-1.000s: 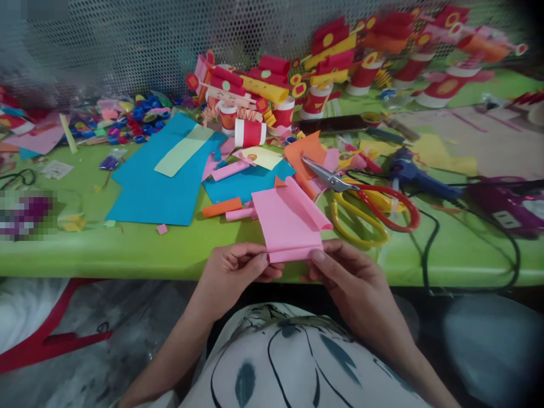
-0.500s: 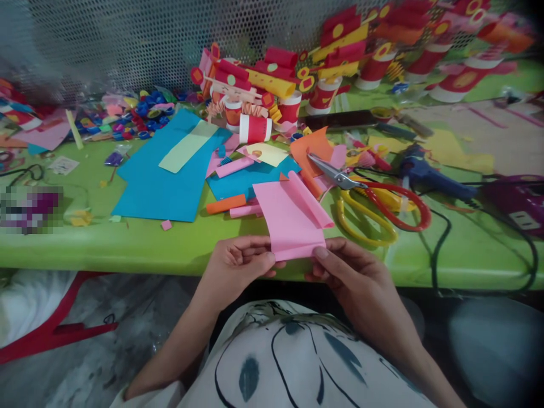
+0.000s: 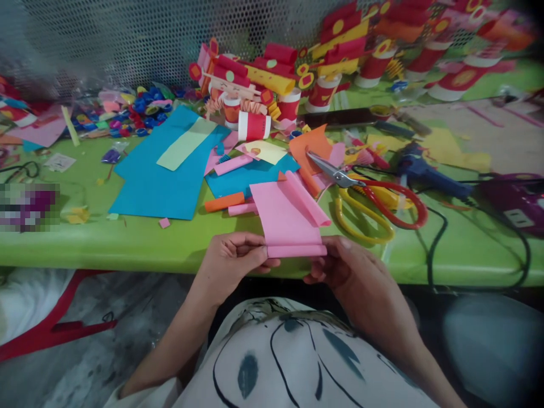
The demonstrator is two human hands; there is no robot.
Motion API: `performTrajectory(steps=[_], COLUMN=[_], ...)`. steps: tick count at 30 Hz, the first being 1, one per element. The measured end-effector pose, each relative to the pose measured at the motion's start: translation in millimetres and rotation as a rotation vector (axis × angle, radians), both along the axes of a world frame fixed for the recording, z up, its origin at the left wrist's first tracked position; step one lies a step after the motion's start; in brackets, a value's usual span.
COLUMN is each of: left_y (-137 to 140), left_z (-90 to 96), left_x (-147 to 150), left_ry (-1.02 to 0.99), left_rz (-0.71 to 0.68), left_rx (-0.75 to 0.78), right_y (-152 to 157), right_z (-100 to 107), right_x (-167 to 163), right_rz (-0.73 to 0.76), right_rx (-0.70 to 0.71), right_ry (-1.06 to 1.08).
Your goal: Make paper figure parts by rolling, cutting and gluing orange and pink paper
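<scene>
A sheet of pink paper [image 3: 289, 218] is stretched between my hands at the table's front edge. Its near edge is rolled into a narrow tube, and its far right edge curls into a looser roll. My left hand [image 3: 238, 258] pinches the left end of the near roll between thumb and fingers. At the right end, my right hand [image 3: 348, 266] has its fingers bent under the roll, with the thumb lifted off to the side. Just right of the paper lie scissors [image 3: 351, 181] with one red and one yellow handle.
Blue paper sheets [image 3: 164, 181] lie on the green table [image 3: 85, 249] at left. A blue glue gun [image 3: 437, 175] with a black cord lies at right. Red paper-cup figures [image 3: 323, 90] stand along the back, beside a tipped cup [image 3: 254, 126] and bottle caps [image 3: 140, 113].
The near edge of the pink paper has gone from a flat fold to a rounder roll. My right thumb has moved off the paper to the right.
</scene>
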State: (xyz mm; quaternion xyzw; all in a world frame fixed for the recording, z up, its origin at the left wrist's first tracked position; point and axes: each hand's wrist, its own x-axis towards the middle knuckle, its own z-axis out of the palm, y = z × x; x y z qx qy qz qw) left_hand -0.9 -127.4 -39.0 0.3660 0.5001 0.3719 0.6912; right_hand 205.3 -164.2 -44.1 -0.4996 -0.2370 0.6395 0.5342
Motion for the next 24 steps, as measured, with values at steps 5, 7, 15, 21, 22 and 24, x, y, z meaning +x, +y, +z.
performTrajectory(steps=[5, 7, 15, 21, 22, 24], left_y=[-0.1, -0.3, 0.7, 0.8, 0.4, -0.9], left_z=[1.5, 2.6, 5.5, 4.0, 3.3, 2.0], left_x=[1.3, 2.2, 4.3, 4.5, 3.9, 2.1], left_ry=[0.033, 0.025, -0.023, -0.021, -0.014, 0.004], left_rz=[0.006, 0.01, 0.033, 0.009, -0.006, -0.04], left_rx=[0.0, 0.0, -0.043, -0.033, -0.021, 0.01], right_y=[0.0, 0.0, 1.8, 1.7, 2.0, 2.9], right_z=[3.0, 3.5, 0.1, -2.5, -3.2, -4.7], right_x=[-0.9, -1.1, 0.3, 0.9, 0.7, 0.3], right_rz=[0.032, 0.045, 0.044, 0.031, 0.028, 0.018], right_rx=[-0.002, -0.006, -0.033, -0.048, -0.05, -0.054], right_ry=[-0.041, -0.054, -0.06, -0.051, -0.054, -0.062])
